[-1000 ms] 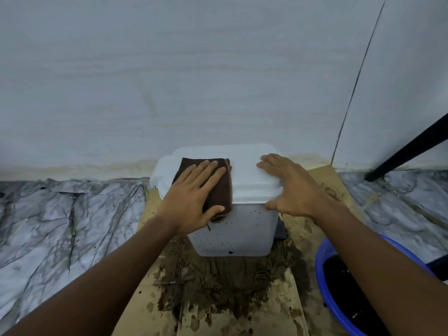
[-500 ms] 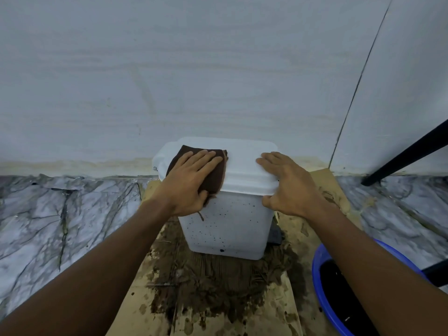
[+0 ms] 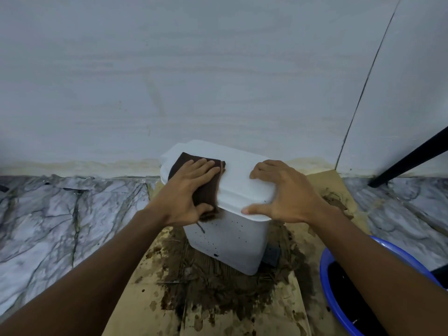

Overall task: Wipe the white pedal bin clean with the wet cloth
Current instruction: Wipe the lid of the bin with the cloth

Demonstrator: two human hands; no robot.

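Left hand (image 3: pixel 191 190), fingers flat, presses cloth (image 3: pixel 209 193) on bin lid (image 3: pixel 240 183); unwiped lid lies rightward, toward spread right hand (image 3: pixel 288 197).

The left hand (image 3: pixel 186 192) covers much of the brown cloth (image 3: pixel 208 190), which in turn hides the left part of the lid of the white pedal bin (image 3: pixel 230 238); the right hand (image 3: pixel 291 195) conceals the lid's near right corner. A dark part (image 3: pixel 271 255) at the bin's base is mostly hidden behind the body and cannot be identified. The blue basin (image 3: pixel 323 275) is cut off by the right and bottom edges, its dark contents indistinct. The black pole (image 3: pixel 409 158) leaves the right edge, the cardboard (image 3: pixel 135 306) the bottom edge.
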